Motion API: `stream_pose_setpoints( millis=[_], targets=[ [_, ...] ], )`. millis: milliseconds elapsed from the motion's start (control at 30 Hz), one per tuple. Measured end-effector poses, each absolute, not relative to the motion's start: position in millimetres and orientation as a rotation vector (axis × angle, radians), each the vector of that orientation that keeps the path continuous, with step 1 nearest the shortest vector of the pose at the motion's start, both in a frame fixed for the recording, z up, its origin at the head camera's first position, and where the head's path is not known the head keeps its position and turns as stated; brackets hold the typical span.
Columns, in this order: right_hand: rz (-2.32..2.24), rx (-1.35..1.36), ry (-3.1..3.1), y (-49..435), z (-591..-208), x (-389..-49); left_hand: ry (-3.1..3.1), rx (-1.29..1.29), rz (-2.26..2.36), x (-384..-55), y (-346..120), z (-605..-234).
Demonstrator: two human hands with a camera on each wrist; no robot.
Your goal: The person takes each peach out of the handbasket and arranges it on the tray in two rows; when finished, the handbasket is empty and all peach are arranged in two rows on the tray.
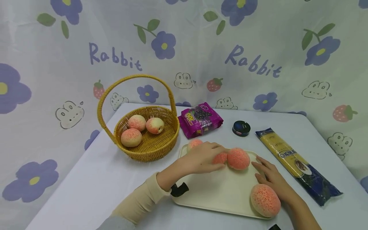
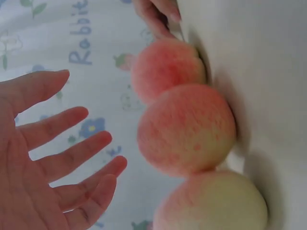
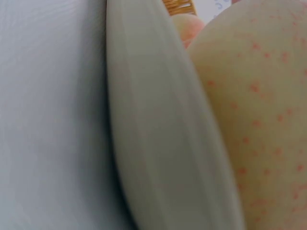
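A cream tray (image 1: 212, 191) lies on the table with several pink-and-cream peaches on it. My left hand (image 1: 205, 158) reaches over its far side, fingers spread and holding nothing. Below and beside that hand are a partly covered peach (image 1: 219, 158), another peach (image 1: 238, 158) and a third at the far left corner (image 1: 194, 143). The left wrist view has these peaches in a row (image 2: 187, 129), apart from the open left palm (image 2: 62, 163). My right hand (image 1: 271, 177) rests along the tray's right rim with loosely extended fingers. A large peach (image 1: 265, 200) sits in the near right corner, close beside it.
Behind the tray to the left stands a wicker basket (image 1: 150, 155) with a tall handle, holding three peaches. A purple snack bag (image 1: 201, 119) and a round dark tin (image 1: 241, 128) are at the back. A long yellow-and-blue packet (image 1: 296, 163) lies at the right.
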State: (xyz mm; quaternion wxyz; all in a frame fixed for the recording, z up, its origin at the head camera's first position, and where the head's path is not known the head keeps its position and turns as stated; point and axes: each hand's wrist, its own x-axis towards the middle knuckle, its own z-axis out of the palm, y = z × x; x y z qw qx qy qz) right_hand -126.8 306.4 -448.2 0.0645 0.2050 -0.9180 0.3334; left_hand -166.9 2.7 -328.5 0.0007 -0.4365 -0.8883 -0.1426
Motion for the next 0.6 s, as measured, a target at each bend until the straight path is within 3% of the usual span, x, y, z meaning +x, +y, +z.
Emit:
stream_pose_setpoints(
  millis=[600],
  targets=[
    [1.005, 0.619, -2.784, 306, -446, -126, -2.818, -0.829, -0.556, -202, -73, -329]
  ],
)
